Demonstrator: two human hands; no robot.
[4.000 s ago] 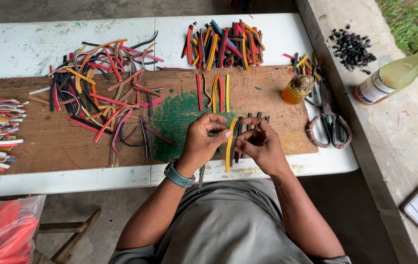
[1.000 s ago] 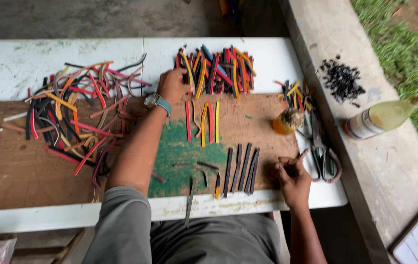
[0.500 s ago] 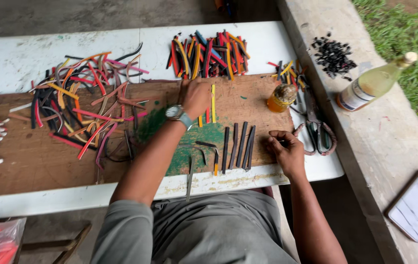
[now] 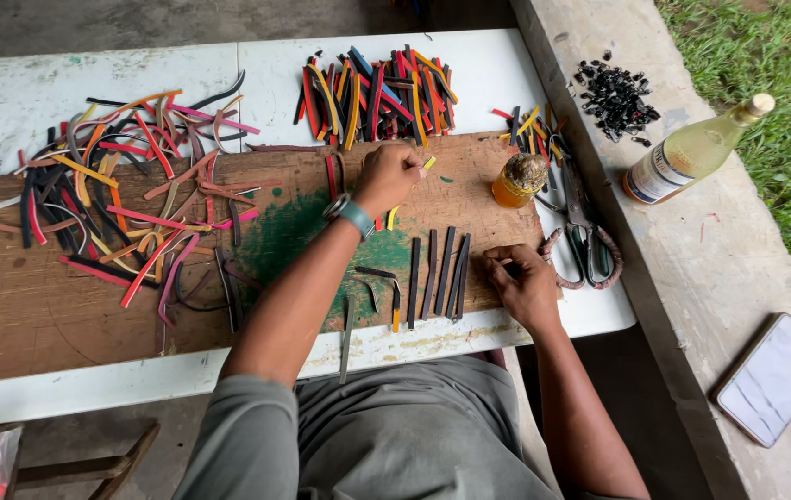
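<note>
Now four black strips (image 4: 437, 270) (upright) beside right hand (image 4: 521, 282).

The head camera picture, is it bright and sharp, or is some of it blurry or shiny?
Head view: soft, even daylight with only faint shadows; the coloured strips and both hands, left and right, look sharp; the phone screen shows a pale sheen; the table edges bow slightly near the borders.

A white folding table (image 4: 62, 83) is standing on a grey concrete floor (image 4: 136, 18) — daylight is falling evenly. Along its right edge a concrete ledge (image 4: 692, 278) is running, grass (image 4: 784, 56) growing beyond.
</note>
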